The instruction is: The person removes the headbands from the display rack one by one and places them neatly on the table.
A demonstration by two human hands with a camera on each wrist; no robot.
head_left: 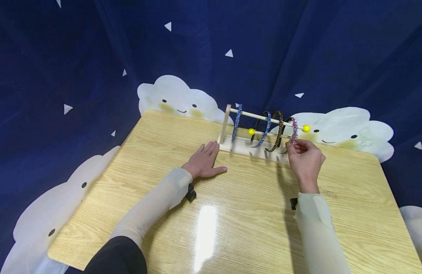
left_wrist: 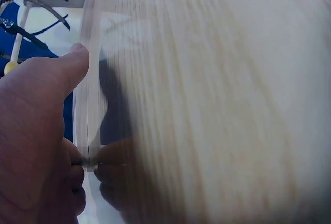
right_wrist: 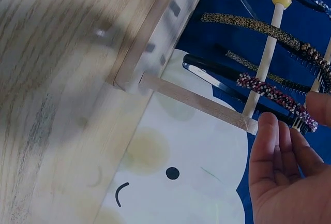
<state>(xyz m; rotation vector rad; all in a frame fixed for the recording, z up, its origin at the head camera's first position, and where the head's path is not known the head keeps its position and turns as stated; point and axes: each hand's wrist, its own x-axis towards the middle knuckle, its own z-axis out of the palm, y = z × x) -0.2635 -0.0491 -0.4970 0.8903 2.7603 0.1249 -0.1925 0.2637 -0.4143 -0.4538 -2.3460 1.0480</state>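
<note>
A wooden headband rack (head_left: 243,145) stands at the table's back edge, with several glittery headbands over its rods. My right hand (head_left: 306,161) pinches the pink glitter headband (head_left: 294,129) near the upper rod's right end; in the right wrist view, thumb and fingers meet about this headband (right_wrist: 264,88). Left of it hang a gold-brown headband (head_left: 280,129) and a blue one (head_left: 267,127). Another blue headband (head_left: 237,123) hangs beside the rack's post. My left hand (head_left: 204,161) lies flat on the table, fingertips by the base's left corner, thumb spread.
Yellow balls cap the upper rod (head_left: 306,128) and the lower rod (head_left: 251,131). The wood-grain table (head_left: 252,213) reaches toward me, with a bright glare patch. Behind it hangs a dark blue curtain (head_left: 197,45) with white clouds and triangles.
</note>
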